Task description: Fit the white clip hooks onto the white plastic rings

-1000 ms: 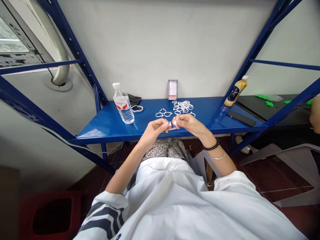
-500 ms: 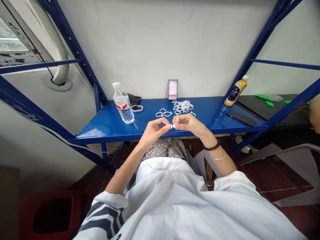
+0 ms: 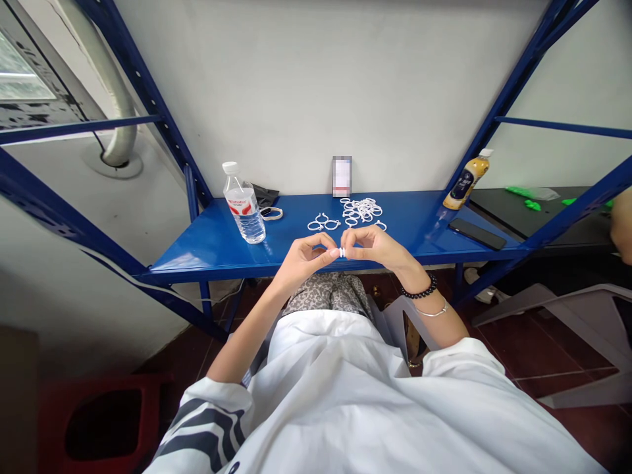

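My left hand [image 3: 306, 255] and my right hand [image 3: 372, 245] meet at the front edge of the blue shelf [image 3: 207, 243], fingertips pinched together on a small white plastic ring piece [image 3: 342, 252]. Most of that piece is hidden by my fingers. Just beyond my hands lies a pile of white plastic rings [image 3: 363, 209], with two or three loose rings [image 3: 323, 224] set apart to its left.
A water bottle [image 3: 243, 204] stands at the left, a dark pouch and a bangle [image 3: 271, 212] behind it. A small box [image 3: 342, 176] leans on the wall. A yellow bottle [image 3: 465, 179] and a black phone [image 3: 476, 233] lie right. Another person's hand [image 3: 623, 224] shows far right.
My two hands have drawn closer and risen slightly; the white ends that showed apart a second ago are now pressed together between my fingertips.
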Motion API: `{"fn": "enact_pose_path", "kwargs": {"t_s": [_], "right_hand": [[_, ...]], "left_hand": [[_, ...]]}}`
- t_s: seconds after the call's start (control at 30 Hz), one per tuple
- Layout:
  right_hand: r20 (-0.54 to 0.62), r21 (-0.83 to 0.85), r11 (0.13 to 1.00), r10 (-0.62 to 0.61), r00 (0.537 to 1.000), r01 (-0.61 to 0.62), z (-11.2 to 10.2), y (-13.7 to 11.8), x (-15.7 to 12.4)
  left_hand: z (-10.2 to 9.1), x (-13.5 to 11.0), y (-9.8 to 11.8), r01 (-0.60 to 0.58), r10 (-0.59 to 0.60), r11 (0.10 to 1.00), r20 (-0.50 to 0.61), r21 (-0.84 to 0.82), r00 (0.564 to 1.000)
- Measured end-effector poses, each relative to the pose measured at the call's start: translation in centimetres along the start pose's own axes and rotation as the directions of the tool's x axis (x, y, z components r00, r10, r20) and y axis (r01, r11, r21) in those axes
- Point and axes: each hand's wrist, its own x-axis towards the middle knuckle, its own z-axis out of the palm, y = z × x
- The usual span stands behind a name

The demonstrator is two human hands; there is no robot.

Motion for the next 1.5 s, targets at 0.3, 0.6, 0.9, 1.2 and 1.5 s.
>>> {"fn": "enact_pose_path", "kwargs": {"t_s": [0.3,0.6,0.9,1.2,1.5], "right_hand": [[-0.069,-0.066,0.998,-0.024,0.997,0.019,0.4,-0.5,-0.2],[-0.358,-0.582,0.795,-0.437,0.825,0.169,1.7,-0.6,-0.3],[-0.213,-0.84,0.519,-0.587,0.781,0.16,2.2,0.2,-0.1],[-0.237,-0.78,0.595,-0.567,0.789,0.193,1.9,-0.5,-0.4],[-0.144,-0.782,0.569,-0.56,0.816,0.252,1.2,-0.7,-0.3]], "left_hand": [[-0.2,0.1,-0.1,-0.042,0.042,0.999,0.0,0.027,0.999],[-0.4,0.2,-0.4,-0.27,0.36,0.855,-0.132,0.444,0.924],[-0.2,0.2,-1.1,-0.284,0.599,0.556,-0.139,0.781,0.789],[-0.6,0.3,-1.3,-0.365,0.675,0.515,-0.104,0.775,0.73],[-0.9,0.3,-1.5,-0.444,0.787,0.356,-0.008,0.823,0.617]]}}
